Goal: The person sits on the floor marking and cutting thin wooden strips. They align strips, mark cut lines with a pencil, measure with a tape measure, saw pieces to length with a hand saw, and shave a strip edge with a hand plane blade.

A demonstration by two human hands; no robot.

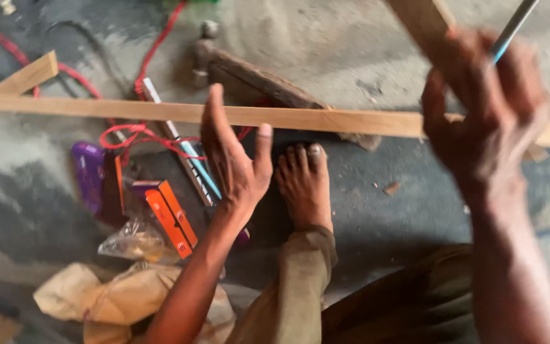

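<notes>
The left hand (235, 159) was spread open, fingers straight and thumb apart, hovering just in front of a long pale wooden batten (326, 119) that lay across the grey concrete floor (383, 216); whether the fingertips touched the wood could not be told. The right hand (488, 108) was raised and curled shut around a slim blue-tipped pencil (510, 28), and seemed also to press against a second, broader piece of timber (423, 22) that slanted up out of view, though motion blur made that grip uncertain.

The person's bare foot (303, 185) rested flat on the floor, toes almost under the batten. A worn hammer (249, 76) with a dark, rough wooden handle and a dull metal head lay behind the batten.

The likeliest trouble was the batten sliding on the dusty floor, since neither hand clearly held it down. The toes sat close enough to be pinched or struck if the wood shifted or the raised timber dropped. A loose red cable (141, 130) looped under the batten and could snag it.

To the left lay a flat orange box (172, 220), a glossy purple plastic object (88, 173), a crinkled clear plastic bag (132, 242) and crumpled tan cloth (116, 299). A narrow metal rule (176, 143) ran diagonally beside the left hand.
</notes>
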